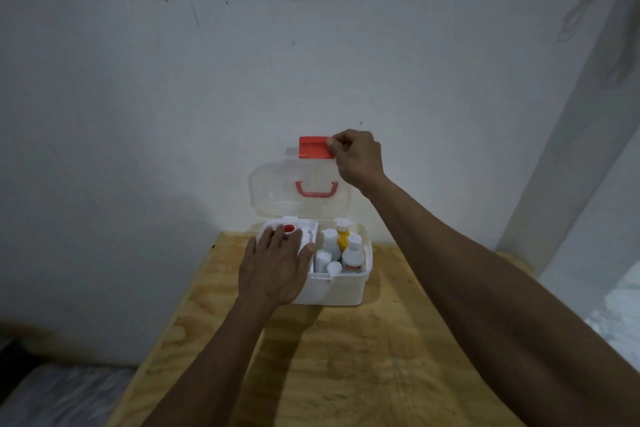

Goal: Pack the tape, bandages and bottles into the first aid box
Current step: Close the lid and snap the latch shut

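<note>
A white first aid box [341, 289] stands at the far end of the wooden table, its clear lid [273, 189] raised upright with a red handle [316, 190]. My right hand [356, 158] pinches the red latch [314, 147] at the lid's top edge. My left hand [275, 265] lies flat, fingers spread, over the box's left side, on a white inner tray [306, 232] where a red-cored tape roll [288, 228] shows. On the right side stand several bottles: a white one [353, 256], a yellow one [343, 240], and smaller white ones [329, 262].
The plywood table [346, 357] runs from me to the white wall [207, 80] behind the box. A pale pillar [571, 156] rises at the right. Dark floor and a grey patterned surface [62, 395] lie low on the left.
</note>
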